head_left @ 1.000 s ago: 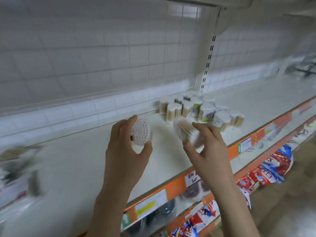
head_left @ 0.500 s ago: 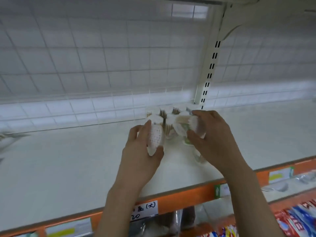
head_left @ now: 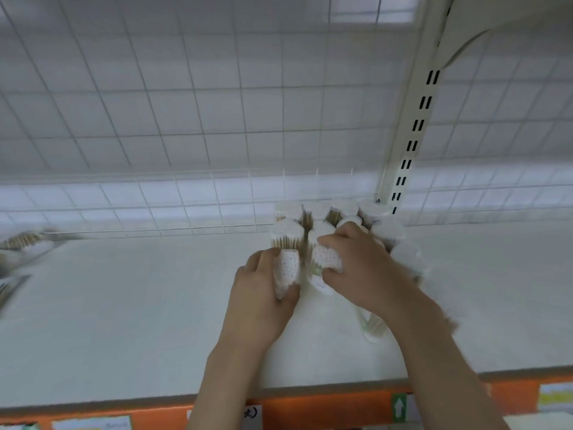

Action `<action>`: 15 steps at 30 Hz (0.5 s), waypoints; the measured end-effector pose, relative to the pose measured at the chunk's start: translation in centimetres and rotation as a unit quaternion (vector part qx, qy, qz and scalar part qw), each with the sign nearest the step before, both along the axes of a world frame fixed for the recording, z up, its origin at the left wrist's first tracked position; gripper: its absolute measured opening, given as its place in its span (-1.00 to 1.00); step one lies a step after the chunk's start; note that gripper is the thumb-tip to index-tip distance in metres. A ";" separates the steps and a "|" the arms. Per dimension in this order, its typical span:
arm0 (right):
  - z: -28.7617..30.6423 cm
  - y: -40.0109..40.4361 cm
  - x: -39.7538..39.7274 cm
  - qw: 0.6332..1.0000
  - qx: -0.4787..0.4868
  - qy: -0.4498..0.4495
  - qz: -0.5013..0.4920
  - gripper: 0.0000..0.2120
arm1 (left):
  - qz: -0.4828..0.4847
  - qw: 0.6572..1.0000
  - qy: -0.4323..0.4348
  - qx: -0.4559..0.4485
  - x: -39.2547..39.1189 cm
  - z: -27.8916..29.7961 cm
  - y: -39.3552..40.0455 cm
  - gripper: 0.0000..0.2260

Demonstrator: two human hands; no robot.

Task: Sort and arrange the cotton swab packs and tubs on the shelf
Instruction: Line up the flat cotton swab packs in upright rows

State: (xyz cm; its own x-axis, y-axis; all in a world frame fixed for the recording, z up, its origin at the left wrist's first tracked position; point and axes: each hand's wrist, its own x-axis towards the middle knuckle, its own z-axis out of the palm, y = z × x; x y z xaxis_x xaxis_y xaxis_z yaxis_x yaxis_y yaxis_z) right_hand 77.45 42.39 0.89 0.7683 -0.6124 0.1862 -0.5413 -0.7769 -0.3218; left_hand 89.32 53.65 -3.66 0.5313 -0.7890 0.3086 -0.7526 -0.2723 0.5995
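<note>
Hands are each pinching one light, stiff cotton swab tub, left hand (head_left: pixel 263 293) and right hand (head_left: pixel 362 268), sides gripped, just before the tub cluster (head_left: pixel 335 215).

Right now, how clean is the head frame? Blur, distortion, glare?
Head view: motion blur smears the right forearm and the packs at far left; wide-angle bends the back grid; both held swab packs stay readable; light soft, no hard glare.
</note>
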 end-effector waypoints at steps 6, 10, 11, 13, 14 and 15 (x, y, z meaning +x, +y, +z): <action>-0.8 -1.0 0.5 1.000 -0.012 0.012 0.014 -0.62 | 0.009 1.000 -0.003 -0.003 -0.3 -0.3 -1.3 -0.55; -1.1 -1.8 0.3 1.000 -0.024 -0.003 0.013 -0.61 | 0.015 1.000 -0.012 -0.006 -0.6 -0.3 -2.2 -0.56; -1.2 -1.9 0.3 1.000 -0.024 -0.005 0.012 -0.61 | 0.016 1.000 -0.013 -0.007 -0.6 -0.3 -2.4 -0.56; -1.3 -2.1 0.2 1.000 -0.016 -0.010 0.011 -0.62 | 0.016 1.000 -0.017 -0.011 -0.5 -0.4 -2.8 -0.55; -1.3 -2.2 0.2 1.000 -0.012 -0.012 0.011 -0.62 | 0.015 1.000 -0.019 -0.011 -0.5 -0.4 -2.9 -0.54; -1.4 -2.2 0.2 1.000 -0.012 -0.013 0.012 -0.62 | 0.014 1.000 -0.020 -0.011 -0.5 -0.4 -2.9 -0.53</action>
